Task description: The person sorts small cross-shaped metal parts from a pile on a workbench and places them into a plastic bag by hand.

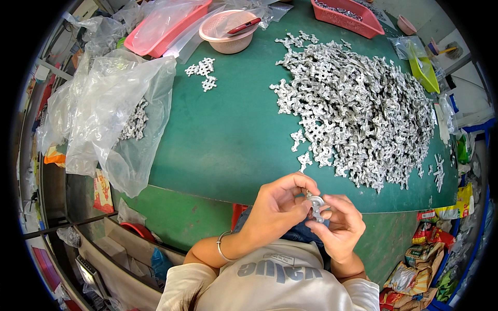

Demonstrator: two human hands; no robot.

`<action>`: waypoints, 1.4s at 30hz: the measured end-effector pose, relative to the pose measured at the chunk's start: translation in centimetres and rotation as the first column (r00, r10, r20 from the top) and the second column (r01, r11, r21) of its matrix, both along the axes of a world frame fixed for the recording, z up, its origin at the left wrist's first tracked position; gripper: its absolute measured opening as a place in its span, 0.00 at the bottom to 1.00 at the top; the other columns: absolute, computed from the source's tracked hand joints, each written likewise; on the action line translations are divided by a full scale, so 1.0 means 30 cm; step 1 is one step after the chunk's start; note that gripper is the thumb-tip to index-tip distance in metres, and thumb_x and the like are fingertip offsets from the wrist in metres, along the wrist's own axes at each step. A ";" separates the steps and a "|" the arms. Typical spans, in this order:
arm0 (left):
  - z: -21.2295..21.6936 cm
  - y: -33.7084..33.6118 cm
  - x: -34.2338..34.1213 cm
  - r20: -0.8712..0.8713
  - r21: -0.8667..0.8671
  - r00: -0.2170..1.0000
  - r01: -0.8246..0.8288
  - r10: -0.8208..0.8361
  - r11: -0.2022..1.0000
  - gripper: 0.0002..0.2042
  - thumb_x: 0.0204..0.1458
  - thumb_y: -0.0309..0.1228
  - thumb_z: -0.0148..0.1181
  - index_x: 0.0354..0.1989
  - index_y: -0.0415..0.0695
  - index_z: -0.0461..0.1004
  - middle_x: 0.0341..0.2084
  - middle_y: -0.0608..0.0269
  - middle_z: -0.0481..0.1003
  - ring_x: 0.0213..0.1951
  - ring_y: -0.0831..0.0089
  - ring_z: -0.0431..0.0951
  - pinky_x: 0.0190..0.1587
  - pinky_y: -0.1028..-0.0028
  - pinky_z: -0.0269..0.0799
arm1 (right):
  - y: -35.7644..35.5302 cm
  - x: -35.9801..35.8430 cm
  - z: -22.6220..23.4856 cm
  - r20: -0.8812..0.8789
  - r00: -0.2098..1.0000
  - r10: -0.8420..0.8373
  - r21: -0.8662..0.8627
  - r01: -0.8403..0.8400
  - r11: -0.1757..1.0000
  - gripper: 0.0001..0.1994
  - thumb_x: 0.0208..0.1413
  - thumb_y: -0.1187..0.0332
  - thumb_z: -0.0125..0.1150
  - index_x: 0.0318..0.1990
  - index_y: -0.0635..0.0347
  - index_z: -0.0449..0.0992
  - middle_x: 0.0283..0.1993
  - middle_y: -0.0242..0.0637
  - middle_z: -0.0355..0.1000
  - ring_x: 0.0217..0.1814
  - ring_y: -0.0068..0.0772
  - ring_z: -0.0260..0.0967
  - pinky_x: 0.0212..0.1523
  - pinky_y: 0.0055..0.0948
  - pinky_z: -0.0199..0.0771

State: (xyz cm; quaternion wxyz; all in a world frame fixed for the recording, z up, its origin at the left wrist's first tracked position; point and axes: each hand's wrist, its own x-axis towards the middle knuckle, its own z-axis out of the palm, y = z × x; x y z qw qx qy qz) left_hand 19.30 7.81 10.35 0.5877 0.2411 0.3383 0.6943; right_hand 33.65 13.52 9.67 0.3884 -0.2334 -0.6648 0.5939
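Close to my body, just off the table's front edge, both hands hold one small silvery metal casting (315, 206) between them. My left hand (282, 205) pinches its left side with thumb and fingers. The fingertips of my right hand (340, 223) close on its other side. Beyond them, a big heap of similar metal castings (363, 114) covers the right part of the green table (223, 140). A few loose castings (202, 71) lie farther left. At the left, a clear plastic bag (104, 114) lies with more castings inside it.
Along the far side stand a pink bowl (220, 44) with a red object on its rim, a pink basket (166, 33) under plastic sheeting, and another pink basket (353, 20) holding metal parts. A yellow-green tray (424, 72) sits beyond the heap. Colourful packages (423, 249) are piled at lower right.
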 end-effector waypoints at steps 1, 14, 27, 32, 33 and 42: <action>0.001 0.000 0.000 0.001 -0.009 1.000 0.001 -0.001 1.000 0.08 0.47 0.17 0.49 0.37 0.36 0.67 0.36 0.62 0.65 0.39 0.78 0.66 0.41 0.77 0.63 | -0.001 0.000 0.000 0.000 1.000 -0.007 -0.008 0.007 1.000 0.23 0.36 0.87 0.65 0.44 0.74 0.69 0.41 0.48 0.68 0.36 0.27 0.69 0.29 0.19 0.74; 0.010 0.004 -0.022 0.012 -0.038 0.999 0.041 -0.041 0.998 0.11 0.51 0.20 0.49 0.43 0.32 0.69 0.35 0.58 0.69 0.37 0.74 0.70 0.41 0.75 0.67 | 0.009 0.014 0.020 -0.062 0.997 0.038 -0.292 -0.054 0.955 0.26 0.38 0.88 0.62 0.50 0.75 0.64 0.40 0.45 0.68 0.40 0.31 0.70 0.37 0.24 0.75; 0.005 0.006 -0.023 -0.038 0.014 0.999 0.002 -0.001 1.000 0.11 0.50 0.18 0.49 0.42 0.32 0.69 0.38 0.57 0.69 0.40 0.74 0.69 0.44 0.74 0.65 | 0.005 0.005 0.029 -0.014 1.000 0.016 -0.320 -0.019 0.947 0.25 0.39 0.88 0.60 0.49 0.75 0.65 0.40 0.42 0.66 0.39 0.26 0.67 0.36 0.19 0.72; -0.011 0.005 -0.029 -0.050 0.062 0.999 0.018 -0.015 0.998 0.10 0.53 0.19 0.48 0.44 0.32 0.69 0.39 0.59 0.69 0.42 0.75 0.69 0.45 0.74 0.66 | 0.005 0.006 0.028 0.029 1.000 0.011 -0.282 -0.002 0.959 0.24 0.38 0.88 0.61 0.49 0.73 0.66 0.39 0.41 0.66 0.37 0.25 0.67 0.34 0.18 0.71; -0.009 0.006 -0.028 -0.039 0.053 0.999 0.012 -0.010 0.999 0.10 0.52 0.19 0.49 0.43 0.32 0.69 0.40 0.59 0.68 0.42 0.75 0.68 0.45 0.74 0.66 | 0.003 0.004 0.027 0.035 0.999 -0.006 -0.277 0.016 0.961 0.24 0.38 0.88 0.61 0.48 0.73 0.67 0.39 0.42 0.66 0.36 0.26 0.67 0.33 0.18 0.71; -0.047 0.002 -0.034 -0.004 0.082 1.000 -0.027 0.028 0.996 0.12 0.47 0.16 0.54 0.41 0.34 0.69 0.40 0.57 0.68 0.43 0.71 0.68 0.48 0.72 0.65 | 0.029 -0.030 -0.018 0.093 0.978 -0.185 0.673 0.075 0.736 0.19 0.37 0.84 0.62 0.42 0.69 0.72 0.36 0.46 0.70 0.28 0.33 0.68 0.24 0.22 0.66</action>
